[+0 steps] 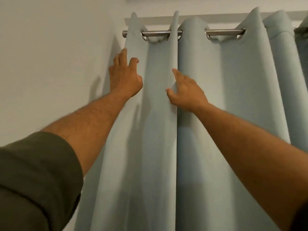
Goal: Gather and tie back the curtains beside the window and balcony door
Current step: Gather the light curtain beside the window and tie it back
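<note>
Pale blue-green cloth fills most of the view: a curtain [200, 114] hanging in deep vertical folds from a brushed metal rod [156, 33], which runs across the top from about eleven o'clock to two o'clock. The rod passes through metal eyelets [144, 36] set in the curtain's top edge, and its left end stops just short of the white wall [50, 55] at ten o'clock. Above the rod, a pale strip of trim lies along the wall.

The left hand [125, 77] reaches up toward eleven o'clock and lies on the curtain's outermost left fold, right where cloth meets wall. Its fingers [123, 54] are spread and mostly straight, one bent at the knuckle; the hand presses flat against the fabric, unclenched, grasping nothing. The left forearm comes up from eight o'clock, out of a dark olive sleeve [36, 180] that fills the lower-left corner.

The right hand [185, 90] sits near the centre, at the sharp forward ridge between two folds. Its thumb hooks onto the front of that ridge and one finger points up along it; the other fingers go behind the crease, so I cannot tell for sure whether it pinches the fold. The right forearm enters from four o'clock, bare.

More folds of curtain continue toward two and three o'clock, beyond the right arm.
</note>
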